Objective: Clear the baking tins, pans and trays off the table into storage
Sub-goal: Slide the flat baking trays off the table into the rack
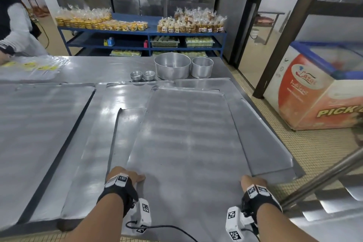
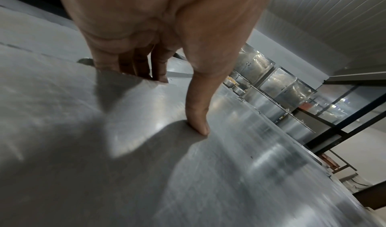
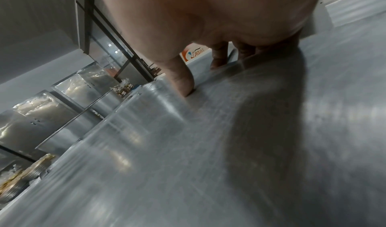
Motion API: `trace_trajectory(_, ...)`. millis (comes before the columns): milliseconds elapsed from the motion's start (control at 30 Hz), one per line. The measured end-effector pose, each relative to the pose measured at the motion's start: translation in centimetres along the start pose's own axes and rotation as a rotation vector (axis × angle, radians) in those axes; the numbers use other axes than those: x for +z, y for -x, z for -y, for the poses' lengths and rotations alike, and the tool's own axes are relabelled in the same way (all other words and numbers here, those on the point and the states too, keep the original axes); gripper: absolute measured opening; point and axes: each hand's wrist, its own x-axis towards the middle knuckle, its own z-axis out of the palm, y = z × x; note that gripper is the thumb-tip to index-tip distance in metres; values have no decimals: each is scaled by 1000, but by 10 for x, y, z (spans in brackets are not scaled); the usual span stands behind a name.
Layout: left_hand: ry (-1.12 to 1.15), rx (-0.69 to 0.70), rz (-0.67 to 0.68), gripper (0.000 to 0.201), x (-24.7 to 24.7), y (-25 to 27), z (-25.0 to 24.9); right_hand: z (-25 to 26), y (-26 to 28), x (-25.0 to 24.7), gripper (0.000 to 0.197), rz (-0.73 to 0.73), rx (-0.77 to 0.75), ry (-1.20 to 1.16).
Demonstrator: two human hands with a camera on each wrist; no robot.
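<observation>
Large flat baking tray [image 1: 188,133] lies atop other trays at the right end of the steel table [image 1: 88,67], near edge toward the person. Left hand [image 1: 125,178] grips its left side, thumb [image 2: 197,115] on top, fingers [image 2: 144,68] curled under the edge; right hand [image 1: 253,181] grips the right side likewise. Two round pans [image 1: 172,66] and small tins [image 1: 142,75] sit at the far end.

Bright overhead glare streaks the tray [image 1: 186,133]; wrist views are dim, motion-blurred, with dark hand shadows.
</observation>
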Motion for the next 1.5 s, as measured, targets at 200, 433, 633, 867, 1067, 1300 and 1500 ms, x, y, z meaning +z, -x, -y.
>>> trace_trajectory(200,-38,-20,-25,60,3,20,25,-33,-9,10,45,20,-8,3)
trace_trajectory(433,-99,-9,-68,51,16,71,56,-67,7,-6,60,-45,89,-163)
trace_trajectory(633,-62,-34,-98,48,34,108,88,-96,17,-11,60,-34,44,-139)
trace_trajectory(867,-36,-58,-143,58,41,129,107,-111,13,-6,61,-77,-14,-27)
trace_trajectory(1067,-66,-60,-155,38,36,139,121,-116,19,-2,57,-69,-58,-79)
trace_trajectory(1300,4,-41,-84,29,40,128,119,-106,10,-4,48,-86,-81,-87)
trace_trajectory(1500,57,-29,-79,26,39,112,110,-95,-15,8,43,-104,-97,-75)
